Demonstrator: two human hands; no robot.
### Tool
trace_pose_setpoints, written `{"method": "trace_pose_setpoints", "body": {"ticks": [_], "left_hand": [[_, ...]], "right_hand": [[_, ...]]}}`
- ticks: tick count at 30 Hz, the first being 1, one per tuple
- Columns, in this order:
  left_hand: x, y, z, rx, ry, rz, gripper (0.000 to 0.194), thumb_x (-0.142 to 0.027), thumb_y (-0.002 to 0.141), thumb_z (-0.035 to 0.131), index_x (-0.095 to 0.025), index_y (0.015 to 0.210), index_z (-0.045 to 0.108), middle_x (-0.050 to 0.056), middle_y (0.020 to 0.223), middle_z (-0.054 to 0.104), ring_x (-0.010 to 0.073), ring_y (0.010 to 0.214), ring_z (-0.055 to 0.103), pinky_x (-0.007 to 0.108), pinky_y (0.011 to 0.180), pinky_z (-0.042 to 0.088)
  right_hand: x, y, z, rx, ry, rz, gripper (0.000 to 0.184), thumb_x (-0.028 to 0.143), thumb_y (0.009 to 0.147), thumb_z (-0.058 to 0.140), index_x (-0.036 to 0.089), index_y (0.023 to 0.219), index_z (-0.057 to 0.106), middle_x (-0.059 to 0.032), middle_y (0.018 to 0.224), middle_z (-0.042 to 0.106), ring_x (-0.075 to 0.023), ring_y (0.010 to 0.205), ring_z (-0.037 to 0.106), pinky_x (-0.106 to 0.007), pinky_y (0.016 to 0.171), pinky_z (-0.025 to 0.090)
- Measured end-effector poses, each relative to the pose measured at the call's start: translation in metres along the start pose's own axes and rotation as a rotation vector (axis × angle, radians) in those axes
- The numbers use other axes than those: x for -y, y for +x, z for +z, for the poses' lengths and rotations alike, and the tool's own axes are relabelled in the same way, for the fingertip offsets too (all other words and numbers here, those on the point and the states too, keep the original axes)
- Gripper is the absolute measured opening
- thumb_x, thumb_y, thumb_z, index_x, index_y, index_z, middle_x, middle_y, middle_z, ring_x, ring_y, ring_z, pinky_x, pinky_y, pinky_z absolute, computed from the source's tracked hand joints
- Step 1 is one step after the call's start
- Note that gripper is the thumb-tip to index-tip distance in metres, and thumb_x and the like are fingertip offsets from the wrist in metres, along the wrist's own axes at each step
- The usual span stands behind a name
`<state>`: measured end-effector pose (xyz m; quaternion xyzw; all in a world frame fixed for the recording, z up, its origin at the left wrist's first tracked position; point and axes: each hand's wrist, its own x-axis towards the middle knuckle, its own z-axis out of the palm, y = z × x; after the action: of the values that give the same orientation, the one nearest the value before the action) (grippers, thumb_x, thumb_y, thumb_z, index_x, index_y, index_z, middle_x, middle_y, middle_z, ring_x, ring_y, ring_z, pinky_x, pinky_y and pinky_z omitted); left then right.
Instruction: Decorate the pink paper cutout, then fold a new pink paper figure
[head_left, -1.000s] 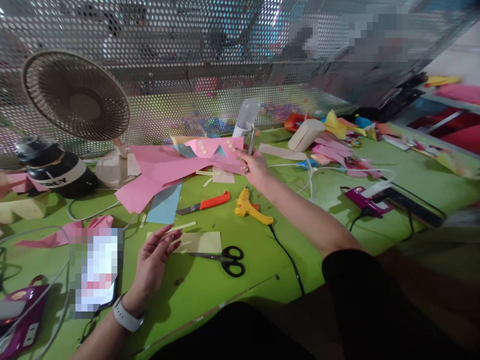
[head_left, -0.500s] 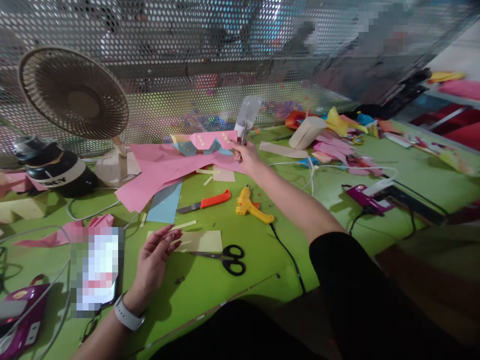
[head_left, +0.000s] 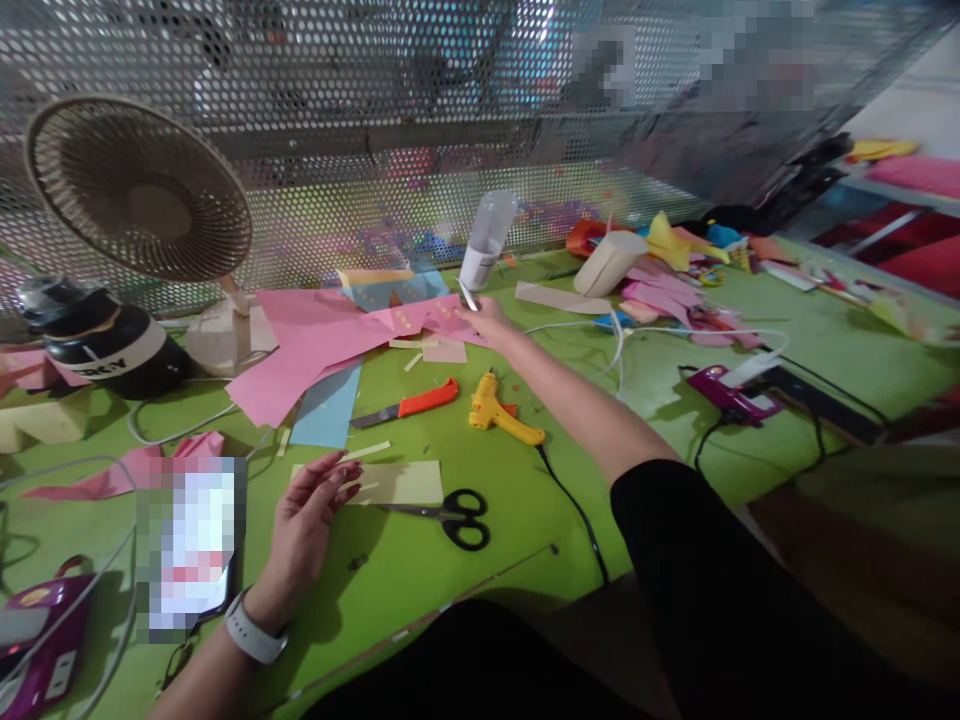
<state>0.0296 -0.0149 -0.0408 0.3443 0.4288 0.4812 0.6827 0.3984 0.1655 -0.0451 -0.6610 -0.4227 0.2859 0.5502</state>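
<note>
The right hand (head_left: pixel 495 325) reaches out to the far part of the green tabletop (head_left: pixel 525 500), its fingers clamped on a slim metal tool (head_left: pixel 468 295) that slants up and leftward, away from the knuckles. The same fingertips are at the right end of a pink dotted strip (head_left: pixel 421 318); whether they pinch it is hard to tell. The strip lies over the large pink sheet (head_left: pixel 300 345), its long axis running roughly left to right. A bottle (head_left: pixel 487 240) stands just beyond the hand.

The left hand (head_left: pixel 309 505) has its fingers loosely curled, thumb near the forefinger, tips over the left end of a pale yellow rectangle (head_left: pixel 405 482). I cannot tell whether they hold anything or touch the paper. The rectangle's long axis also runs left to right.

Next to it, the scissors (head_left: pixel 465 518) point leftward, their black handles at the right. Between the hands lie a red-handled utility knife (head_left: pixel 427 398), its blade directed left, and a yellow glue gun (head_left: pixel 491 408), its nozzle pointing away from the person.
</note>
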Motion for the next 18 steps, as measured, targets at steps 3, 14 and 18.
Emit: {"method": "trace_pose_setpoints", "body": {"ticks": [3,14,18], "left_hand": [[0.0,0.0,0.0,-0.001,0.002,-0.004,0.033,-0.031,0.068,0.086,-0.021,0.097,0.075,0.005,0.095,0.077,0.0193,0.095,0.071,0.029,0.082,0.056],[0.001,0.001,0.0,0.007,-0.01,0.002,0.032,-0.031,0.068,0.086,-0.021,0.097,0.075,0.005,0.095,0.077,0.019,0.094,0.072,0.028,0.082,0.056],[0.0,0.001,0.001,0.013,-0.004,0.008,0.032,-0.031,0.069,0.086,-0.021,0.097,0.075,0.005,0.096,0.077,0.0189,0.094,0.072,0.028,0.082,0.056]], "right_hand": [[-0.002,-0.001,-0.004,-0.036,-0.124,0.036,0.024,0.025,0.065,0.078,0.018,0.081,0.06,0.0036,0.061,0.053,-0.0122,0.056,0.048,-0.024,0.051,0.039],[0.001,-0.013,-0.011,-0.102,-0.299,-0.071,0.015,0.03,0.076,0.068,0.02,0.08,0.058,0.0022,0.066,0.055,-0.0139,0.059,0.048,-0.025,0.054,0.039],[0.004,-0.024,-0.014,-0.032,-0.339,-0.132,0.013,0.031,0.084,0.059,0.018,0.087,0.059,0.002,0.068,0.055,-0.012,0.055,0.047,-0.023,0.051,0.037]]}}
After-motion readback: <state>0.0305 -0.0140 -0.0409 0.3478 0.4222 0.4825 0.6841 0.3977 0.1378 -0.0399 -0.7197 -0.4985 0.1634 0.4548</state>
